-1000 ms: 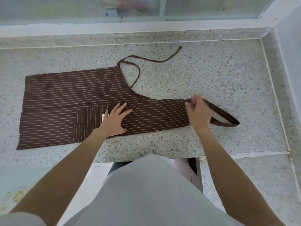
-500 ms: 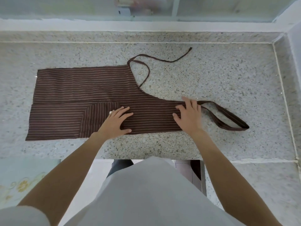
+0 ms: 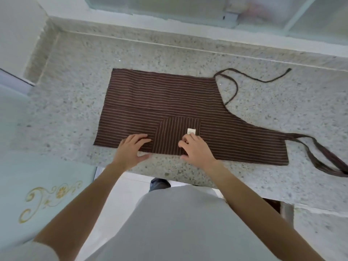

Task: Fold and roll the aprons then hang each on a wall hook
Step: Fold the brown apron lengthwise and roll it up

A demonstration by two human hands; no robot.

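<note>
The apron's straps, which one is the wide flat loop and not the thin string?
The strap at the apron's right end, near the counter's front edge, is the wide loop; the far string is thin.

Speckled granite tabletop (image 3: 169, 51), light grey with dark flecks; raised lip along the far edge. Window (image 3: 188, 6) with pale frame behind it. White wall (image 3: 17, 25) at the far left. Pale blue cabinet panel (image 3: 37, 176) below left, gold floral scroll (image 3: 49, 196) printed on it. White floor (image 3: 120, 191) under the tabletop edge.
</note>
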